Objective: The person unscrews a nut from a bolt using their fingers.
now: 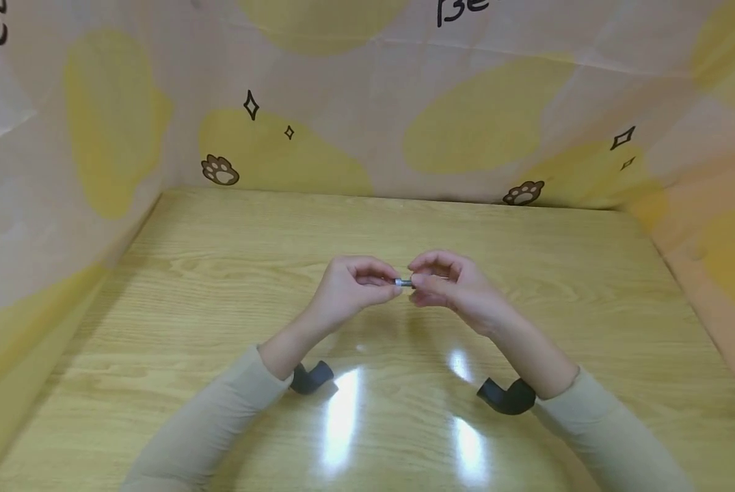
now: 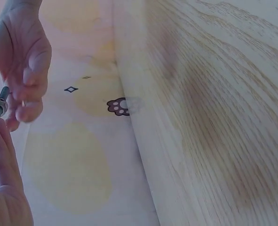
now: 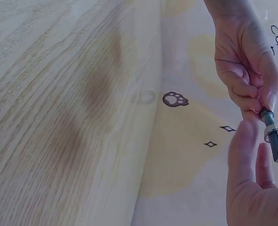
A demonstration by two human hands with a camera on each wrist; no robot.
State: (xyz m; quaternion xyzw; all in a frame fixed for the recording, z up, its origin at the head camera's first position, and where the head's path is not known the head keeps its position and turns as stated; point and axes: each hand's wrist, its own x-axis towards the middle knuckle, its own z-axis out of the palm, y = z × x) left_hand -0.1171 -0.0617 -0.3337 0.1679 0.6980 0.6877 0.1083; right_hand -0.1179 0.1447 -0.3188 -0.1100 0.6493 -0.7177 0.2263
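I'm pinching the bolt (image 3: 275, 149) by one end with my left hand (image 1: 345, 290), presumably steadying it and leaving the nut (image 3: 272, 135) reachable; around the bolt's free end, my right hand (image 1: 464, 290) is hovering, fingers parted, gripping nothing; the table (image 1: 219, 273) is lying below the bolt.

Head cam sits up high facing forward and down, the farthest one out, taking in the wooden tabletop (image 1: 398, 229) and printed cloth backdrop (image 1: 379, 89). Wrist cams are way closer and turned sideways: wood's on the left one's right, right one's left. All three share the threaded bolt (image 3: 275, 149), left hand (image 1: 356, 287) and right hand (image 1: 465, 290).
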